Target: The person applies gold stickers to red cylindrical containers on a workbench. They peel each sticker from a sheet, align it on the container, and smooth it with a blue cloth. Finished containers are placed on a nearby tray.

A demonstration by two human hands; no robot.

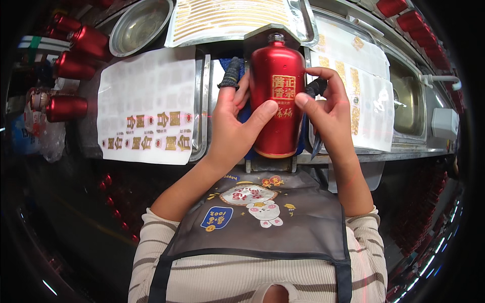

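A glossy red bottle (278,121) with a bare threaded neck and gold decals on its front stands between my hands, its base toward me. My left hand (235,118) grips its left side, thumb pressed on the front beside the lower decal, with a black ribbed cover on one finger. On the other side, my right hand (331,108) holds the bottle's right edge with thumb and index finger. A dark pointed tool (317,145) juts down below the right palm; its upper part is hidden, so its kind is unclear.
White decal sheets lie left (146,91) and right (371,106) on metal trays. Another tray (227,22) with gold strips is at the back, beside a steel bowl (139,30). Red bottles (68,108) stand far left. A sink (409,106) with a tap (442,81) is at right.
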